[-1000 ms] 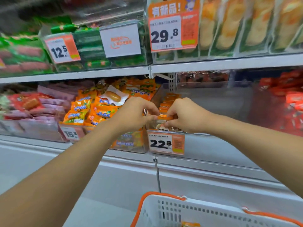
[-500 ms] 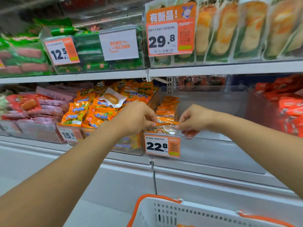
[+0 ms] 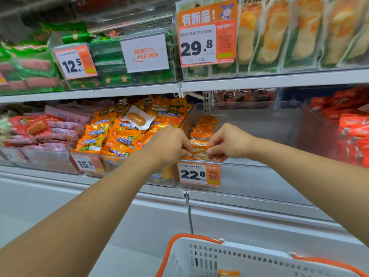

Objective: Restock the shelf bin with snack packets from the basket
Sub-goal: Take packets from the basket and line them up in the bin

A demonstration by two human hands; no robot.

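Both hands, left hand (image 3: 169,145) and right hand (image 3: 229,142), pinch-grip one snack packet (image 3: 199,149)

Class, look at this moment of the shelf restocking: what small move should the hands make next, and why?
Probably let go of the front packet and reach down to the basket. The left hand and right hand pinch its top edge, and it already stands in the row at the front of the clear bin, which is mostly unfilled. A packet shows in the basket.

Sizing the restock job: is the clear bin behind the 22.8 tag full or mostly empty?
Mostly empty. The clear bin holds one row of orange packets along its left wall; the rest is bare.
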